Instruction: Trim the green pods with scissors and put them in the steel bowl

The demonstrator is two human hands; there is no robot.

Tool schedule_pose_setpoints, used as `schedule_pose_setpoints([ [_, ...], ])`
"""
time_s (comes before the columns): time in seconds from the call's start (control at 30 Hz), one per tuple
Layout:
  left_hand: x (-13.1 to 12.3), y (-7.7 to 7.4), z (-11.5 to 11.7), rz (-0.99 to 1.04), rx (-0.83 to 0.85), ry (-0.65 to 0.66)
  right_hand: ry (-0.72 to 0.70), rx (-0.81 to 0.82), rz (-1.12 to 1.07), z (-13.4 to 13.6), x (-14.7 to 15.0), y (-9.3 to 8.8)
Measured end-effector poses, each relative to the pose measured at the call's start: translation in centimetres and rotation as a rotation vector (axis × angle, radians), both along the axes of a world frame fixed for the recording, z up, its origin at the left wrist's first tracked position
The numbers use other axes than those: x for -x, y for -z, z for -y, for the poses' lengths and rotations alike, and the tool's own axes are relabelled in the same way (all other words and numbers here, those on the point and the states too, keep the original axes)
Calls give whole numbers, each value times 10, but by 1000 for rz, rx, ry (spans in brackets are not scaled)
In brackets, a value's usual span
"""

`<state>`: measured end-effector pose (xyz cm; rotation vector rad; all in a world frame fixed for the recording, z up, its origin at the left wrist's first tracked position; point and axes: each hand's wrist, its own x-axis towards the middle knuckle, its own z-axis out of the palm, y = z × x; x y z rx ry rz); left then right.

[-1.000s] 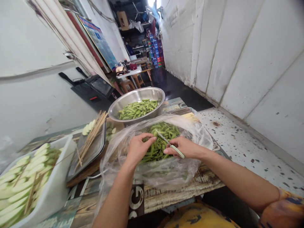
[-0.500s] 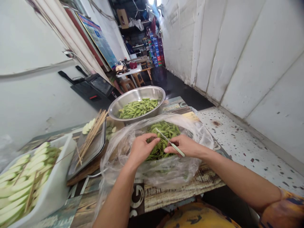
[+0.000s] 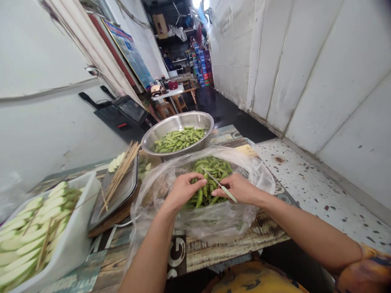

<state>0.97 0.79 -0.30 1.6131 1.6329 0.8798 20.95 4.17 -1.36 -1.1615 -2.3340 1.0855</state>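
Observation:
My left hand [image 3: 183, 190] curls over a heap of green bean pods [image 3: 212, 173] and seems to pinch a pod, though its fingers partly hide it. My right hand [image 3: 240, 189] grips a small paring knife [image 3: 224, 189] with a pale green handle, its thin blade pointing up and left beside my left fingertips. The pods lie inside a clear plastic bag [image 3: 214, 221] with its mouth spread open around both hands. Beyond the bag, a steel bowl [image 3: 180, 120] holds more green pods [image 3: 179, 140].
At lower left, a white tub [image 3: 73, 232] holds pale green strips on skewers. A metal tray [image 3: 125, 191] with bamboo skewers sits beside the bag. A terrazzo ledge [image 3: 317, 191] and white wall lie right. A table and stools stand down the corridor.
My left hand has moved slightly right, closer to the knife. Both hands stay over the pods, and the view has shifted a little.

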Motion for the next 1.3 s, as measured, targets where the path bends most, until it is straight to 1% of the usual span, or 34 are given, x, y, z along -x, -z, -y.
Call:
schedule_pose_setpoints([
  [0.1, -1, -1, 0, -75, -56, 29, -32, 13, -25, -1, -1, 4],
  [0.2, -3, 0, 0, -132, -84, 59, -38, 30, -34, -1, -1, 3],
  [0.3, -4, 2, 0, -81, -63, 20, -5, 64, -35, -1, 0, 0],
  [0.43, -3, 5, -2, 113, 84, -66, -9, 213, -118, -2, -1, 1],
  [0.5, -2, 5, -3, 226, 126, -144, -2, 249, -162, -4, -1, 4],
  [0.57, 0, 2, -5, 368, 77, -240, 15, 257, -197, -5, -2, 6],
  [0.63, 2, -2, -6, 542, 6, -300, 8, 297, -229, -4, -2, 4],
  [0.7, 4, -5, -6, 689, 12, -301, -36, 381, -258, -2, -1, 1],
  [0.77, 4, -7, -6, 760, 58, -284, -93, 462, -281, 2, -1, -3],
  [0.87, -1, -6, -5, 774, 79, -280, -126, 509, -316, 6, 0, -6],
  [1.07, -21, -8, 1, 708, 81, -272, -97, 523, -359, 7, 1, -6],
  [1.17, -27, -9, 4, 676, 86, -262, -63, 502, -360, 5, 0, -6],
  [1.3, -28, -6, 5, 679, 64, -255, -31, 447, -345, 6, 1, -4],
])
